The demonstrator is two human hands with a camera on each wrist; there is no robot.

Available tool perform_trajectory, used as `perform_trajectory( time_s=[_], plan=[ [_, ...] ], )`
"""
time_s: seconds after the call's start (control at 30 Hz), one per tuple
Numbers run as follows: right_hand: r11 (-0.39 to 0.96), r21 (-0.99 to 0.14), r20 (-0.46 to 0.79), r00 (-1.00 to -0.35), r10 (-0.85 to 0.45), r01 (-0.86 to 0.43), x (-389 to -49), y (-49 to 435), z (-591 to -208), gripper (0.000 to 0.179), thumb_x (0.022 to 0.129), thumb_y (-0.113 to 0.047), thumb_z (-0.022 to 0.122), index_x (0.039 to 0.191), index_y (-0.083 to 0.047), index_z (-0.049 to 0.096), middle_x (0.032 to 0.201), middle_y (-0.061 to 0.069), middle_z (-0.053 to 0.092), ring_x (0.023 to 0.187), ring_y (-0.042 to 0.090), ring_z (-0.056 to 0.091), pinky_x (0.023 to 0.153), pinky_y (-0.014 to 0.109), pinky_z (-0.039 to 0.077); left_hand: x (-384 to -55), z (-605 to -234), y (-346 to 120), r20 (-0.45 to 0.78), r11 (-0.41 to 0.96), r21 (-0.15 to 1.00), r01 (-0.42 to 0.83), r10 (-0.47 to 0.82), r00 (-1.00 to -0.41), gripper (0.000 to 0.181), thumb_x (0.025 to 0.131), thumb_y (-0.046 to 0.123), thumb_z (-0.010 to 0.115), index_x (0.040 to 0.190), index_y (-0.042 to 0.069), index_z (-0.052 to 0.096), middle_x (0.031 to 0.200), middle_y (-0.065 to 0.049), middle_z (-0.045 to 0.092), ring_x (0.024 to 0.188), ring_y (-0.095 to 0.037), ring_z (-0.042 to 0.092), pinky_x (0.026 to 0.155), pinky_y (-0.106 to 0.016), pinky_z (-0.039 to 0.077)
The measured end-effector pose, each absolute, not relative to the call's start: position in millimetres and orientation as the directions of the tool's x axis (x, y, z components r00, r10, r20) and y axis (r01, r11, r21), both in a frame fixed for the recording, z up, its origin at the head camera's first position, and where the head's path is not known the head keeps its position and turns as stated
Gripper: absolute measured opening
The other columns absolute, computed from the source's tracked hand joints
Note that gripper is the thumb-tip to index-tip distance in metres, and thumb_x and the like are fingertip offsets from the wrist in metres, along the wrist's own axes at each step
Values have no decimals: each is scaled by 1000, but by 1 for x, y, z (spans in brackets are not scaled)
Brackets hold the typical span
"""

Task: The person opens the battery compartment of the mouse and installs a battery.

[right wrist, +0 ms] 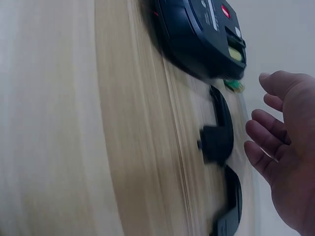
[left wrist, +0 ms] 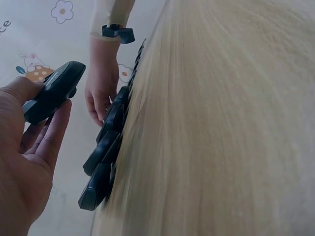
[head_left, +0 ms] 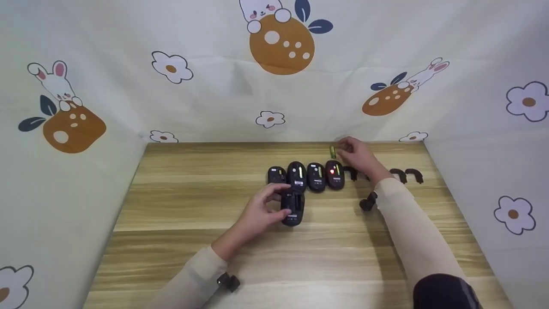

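My left hand [head_left: 262, 210] holds a black computer mouse [head_left: 293, 206] by its sides, underside up, above the table. Its battery slot lies uncovered and looks dark inside. In the left wrist view, the thumb and fingers pinch this mouse [left wrist: 56, 91] from both sides. My right hand [head_left: 358, 155] is at the back of the table, just right of a green and yellow battery [head_left: 333, 152]. Its fingers are loosely bent with nothing between them, and in the right wrist view a gap separates the hand [right wrist: 290, 132] from the battery [right wrist: 234, 85].
Several black mice stand underside up in a row [head_left: 316, 177] behind the held one, with batteries visible in their slots. The rightmost mouse [head_left: 334, 175] shows a red light. Black curved covers [head_left: 398, 175] lie to the right, partly behind the right forearm. A patterned cloth [head_left: 214, 103] borders the table.
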State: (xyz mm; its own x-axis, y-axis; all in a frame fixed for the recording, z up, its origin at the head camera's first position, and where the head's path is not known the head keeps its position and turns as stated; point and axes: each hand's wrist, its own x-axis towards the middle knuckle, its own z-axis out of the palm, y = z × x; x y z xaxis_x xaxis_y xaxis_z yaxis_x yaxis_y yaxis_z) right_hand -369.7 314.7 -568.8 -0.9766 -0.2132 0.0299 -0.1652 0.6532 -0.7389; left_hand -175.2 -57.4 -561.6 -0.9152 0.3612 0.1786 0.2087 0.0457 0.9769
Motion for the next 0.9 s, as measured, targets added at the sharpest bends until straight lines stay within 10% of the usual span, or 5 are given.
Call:
perform_trajectory(
  time_s=[0.9],
  plan=[
    [667,-736,-62,-972,-228,-110,-381,292,-576,48,101,-18,81,144,-2,66,106,14,67,95,27,59,84,37,50,-176,-558,-57,153,40,983,179,365,-918,65,89,-3,88,148,13,66,138,-13,65,114,-29,70,87,-39,69]
  ],
)
